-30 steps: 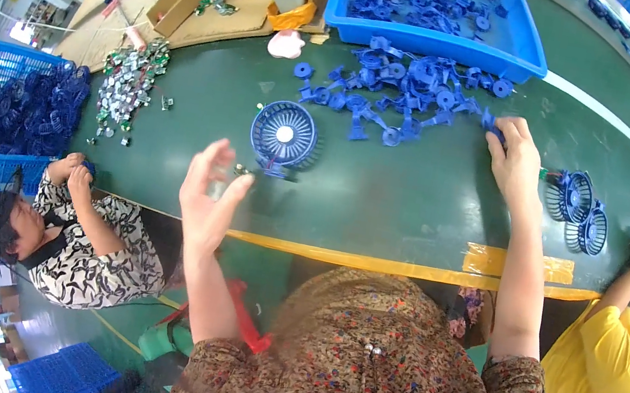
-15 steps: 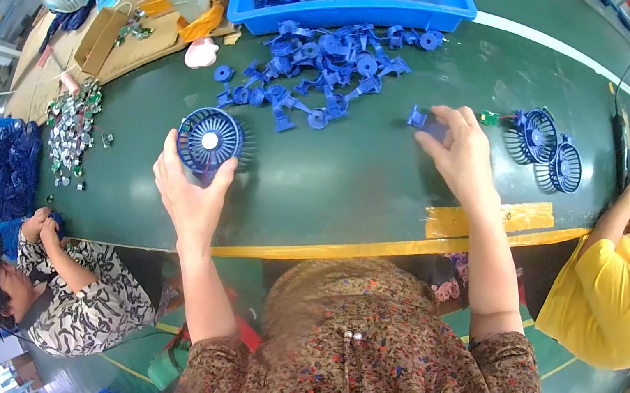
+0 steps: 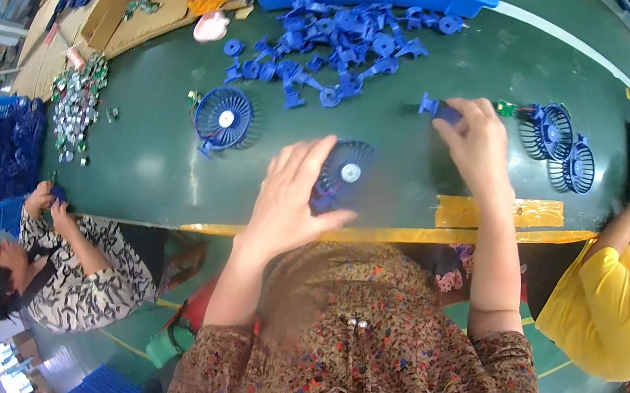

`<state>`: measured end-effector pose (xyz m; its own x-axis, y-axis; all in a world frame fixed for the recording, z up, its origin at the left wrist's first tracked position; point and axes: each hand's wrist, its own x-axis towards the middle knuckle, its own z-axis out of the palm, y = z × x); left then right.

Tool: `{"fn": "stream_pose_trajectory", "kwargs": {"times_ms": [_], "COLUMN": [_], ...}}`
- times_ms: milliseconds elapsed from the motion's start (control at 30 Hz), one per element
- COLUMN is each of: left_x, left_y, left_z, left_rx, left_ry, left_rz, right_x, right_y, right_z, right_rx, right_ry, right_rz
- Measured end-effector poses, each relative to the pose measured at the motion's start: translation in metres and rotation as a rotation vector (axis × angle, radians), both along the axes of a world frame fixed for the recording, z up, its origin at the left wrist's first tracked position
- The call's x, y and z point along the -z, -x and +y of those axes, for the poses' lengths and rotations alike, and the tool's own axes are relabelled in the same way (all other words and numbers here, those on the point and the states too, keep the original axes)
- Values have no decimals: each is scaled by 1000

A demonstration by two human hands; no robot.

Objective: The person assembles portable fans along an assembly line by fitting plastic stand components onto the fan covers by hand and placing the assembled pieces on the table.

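The green worktop stretches between my two hands, its yellow-taped edge just on the near side of the left one; my left hand spreads thumb and fingers about a dark blue fan cage's near-left side, though I cannot tell if it grips; farther right, my right hand pinches a blue bracket at its fingertips.

I see smooth blue plastic on the fan cage at centre, glossier plastic on the tray up top, matt cardboard on the box upper left, and a low sheen across the smooth tabletop.
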<state>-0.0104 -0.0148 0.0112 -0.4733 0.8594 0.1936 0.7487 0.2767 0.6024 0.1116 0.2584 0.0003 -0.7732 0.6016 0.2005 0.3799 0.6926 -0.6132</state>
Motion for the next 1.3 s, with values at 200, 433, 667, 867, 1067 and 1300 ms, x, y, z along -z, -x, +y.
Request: {"fn": "stream_pose_trajectory", "kwargs": {"times_ms": [200, 433, 667, 867, 1067, 1300], "left_x": [-9, -14, -3, -3, -6, -8], "left_y": [8, 5, 7, 7, 9, 15], "left_z": [-12, -20, -23, -24, -20, -16], "left_rx": [-96, -224, -241, -235, -212, -220], "left_ry": [198, 107, 11, 45, 69, 80], "left_rz": [71, -11, -15, -24, -69, -72], "right_x": [-30, -28, -21, -21, -21, -25], "right_y": [-1, 10, 12, 13, 12, 16], "right_z": [-41, -95, -103, -106, -103, -98], "right_rx": [-35, -428, -461, -464, -473, -490], "right_ry": [29, -42, -93, -116, -134, -111], "right_rz": [-46, 170, 58, 1, -29, 8]}}
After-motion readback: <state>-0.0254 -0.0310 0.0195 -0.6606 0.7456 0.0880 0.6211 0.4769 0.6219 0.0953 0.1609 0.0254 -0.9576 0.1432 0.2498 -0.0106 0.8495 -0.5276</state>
